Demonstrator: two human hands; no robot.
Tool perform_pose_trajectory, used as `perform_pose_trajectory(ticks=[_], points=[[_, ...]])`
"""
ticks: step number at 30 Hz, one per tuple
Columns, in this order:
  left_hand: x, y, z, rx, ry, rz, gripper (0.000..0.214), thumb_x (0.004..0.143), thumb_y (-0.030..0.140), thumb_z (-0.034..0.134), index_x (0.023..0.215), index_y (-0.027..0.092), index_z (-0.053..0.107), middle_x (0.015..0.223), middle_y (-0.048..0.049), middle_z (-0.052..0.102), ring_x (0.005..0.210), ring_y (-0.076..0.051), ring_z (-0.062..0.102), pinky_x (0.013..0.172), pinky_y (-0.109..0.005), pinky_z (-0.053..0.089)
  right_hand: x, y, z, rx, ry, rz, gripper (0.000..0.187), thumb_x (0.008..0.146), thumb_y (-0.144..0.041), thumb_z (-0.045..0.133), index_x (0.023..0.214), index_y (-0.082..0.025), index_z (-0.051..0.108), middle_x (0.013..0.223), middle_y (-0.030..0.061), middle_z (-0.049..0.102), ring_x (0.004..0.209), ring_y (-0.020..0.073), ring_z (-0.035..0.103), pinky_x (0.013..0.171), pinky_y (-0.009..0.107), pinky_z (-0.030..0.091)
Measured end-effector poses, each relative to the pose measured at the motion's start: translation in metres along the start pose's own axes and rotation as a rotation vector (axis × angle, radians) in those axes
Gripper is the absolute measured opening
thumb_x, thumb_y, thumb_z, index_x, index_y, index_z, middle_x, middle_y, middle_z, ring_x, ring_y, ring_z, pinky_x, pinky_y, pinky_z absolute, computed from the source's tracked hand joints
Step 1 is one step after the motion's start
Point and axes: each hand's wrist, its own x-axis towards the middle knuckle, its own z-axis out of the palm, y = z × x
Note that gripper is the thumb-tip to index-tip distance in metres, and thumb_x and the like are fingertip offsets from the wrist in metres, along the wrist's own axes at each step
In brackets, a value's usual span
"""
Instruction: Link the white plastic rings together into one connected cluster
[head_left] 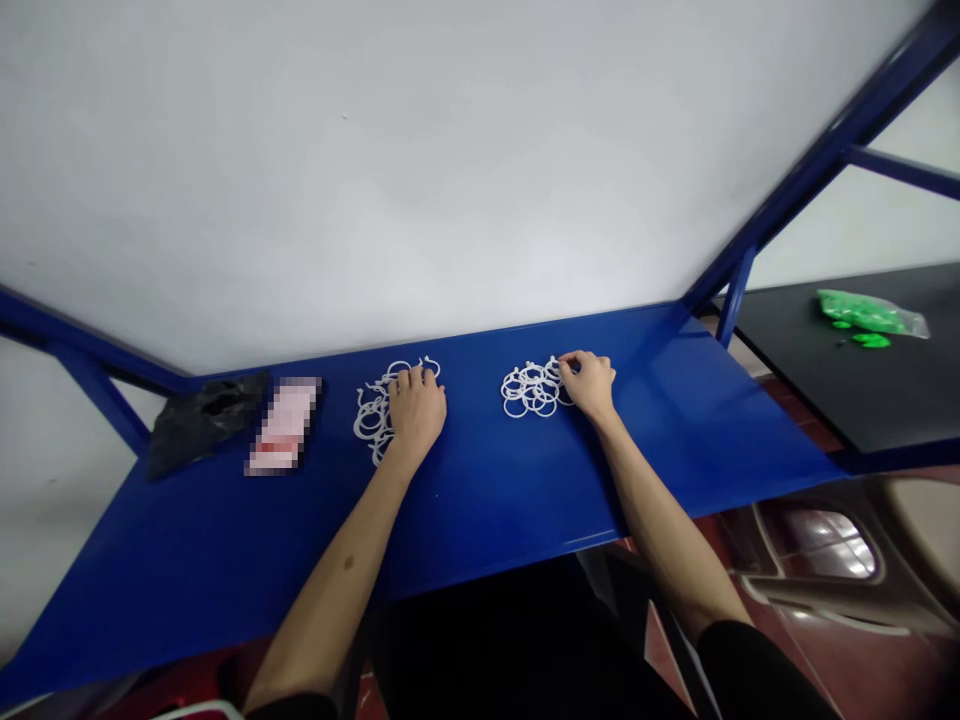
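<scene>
Person at a blue worktop (pixel 480 500), both arms stretched out, each hand on its own pile of white plastic rings.

Left hand (pixel 416 408): palm down, fingers (pixel 414 379) loosely spread and lying flat on the left ring pile (pixel 375 415). Not closed on anything that I can see; it looks like it's pressing or steadying the heap. The rings spill out to the left of those fingers and back toward the wrist, loose and scattered.

Right hand (pixel 592 385): fingers (pixel 571 360) curled in, tips pinched at the near edge of the right ring pile (pixel 531 390). It seems to have one ring between thumb and forefinger, but it's too small to confirm. That pile sits just left of the fingertips, tighter and more overlapped than the other one.

Progress, my read: two separate heaps, both still well stocked, so the work on the rings looks midway at best. Can't tell which heap is done and which is raw stock; the rings look alike from here.

Other stuff: black plastic bag (pixel 202 420) and a blurred pink packet (pixel 283 425) well left of the left fingers. Off to the right, on a separate black table (pixel 825 380), a bag of green parts (pixel 870 315), well clear of both hands.
</scene>
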Motion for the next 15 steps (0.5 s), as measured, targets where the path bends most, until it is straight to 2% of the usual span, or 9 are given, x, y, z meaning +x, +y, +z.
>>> perform_pose_trajectory(ticks=[4,9,13,15], points=[[-0.004,0.001,-0.001,-0.010,-0.016,0.073,0.033,0.098,0.024,0.039,0.109,0.010,0.067,0.110,-0.0205,0.066,0.113,-0.037,0.053,0.095,-0.050,0.041,-0.002,-0.003,-0.001,-0.025,0.029,-0.009,0.022,0.090,-0.031,0.056,0.096,-0.021,0.074,0.108,0.0101,0.071,0.103,0.0304,0.051,0.089,0.043,0.035],[-0.031,0.010,-0.003,-0.050,0.029,0.200,0.026,0.099,0.021,0.042,0.102,0.014,0.067,0.104,-0.0160,0.067,0.105,-0.033,0.055,0.091,-0.046,0.040,-0.009,-0.012,-0.004,-0.036,0.152,-0.090,0.020,0.092,-0.030,0.059,0.100,-0.021,0.074,0.111,0.0112,0.070,0.110,0.0326,0.050,0.093,0.047,0.035],[-0.047,0.015,-0.003,-0.121,0.107,0.266,0.022,0.100,0.021,0.044,0.096,0.016,0.066,0.095,-0.0116,0.069,0.096,-0.029,0.057,0.087,-0.044,0.040,-0.027,-0.030,-0.003,-0.013,0.220,-0.272,0.017,0.095,-0.029,0.059,0.101,-0.021,0.073,0.108,0.0103,0.070,0.112,0.0321,0.051,0.096,0.051,0.035],[-0.049,0.017,-0.005,-0.185,0.171,0.291,0.022,0.101,0.021,0.045,0.094,0.017,0.065,0.090,-0.0095,0.069,0.091,-0.027,0.058,0.085,-0.042,0.041,-0.039,-0.042,-0.002,0.068,0.172,-0.420,0.017,0.098,-0.029,0.057,0.102,-0.021,0.071,0.106,0.0100,0.070,0.110,0.0306,0.054,0.097,0.050,0.038]])
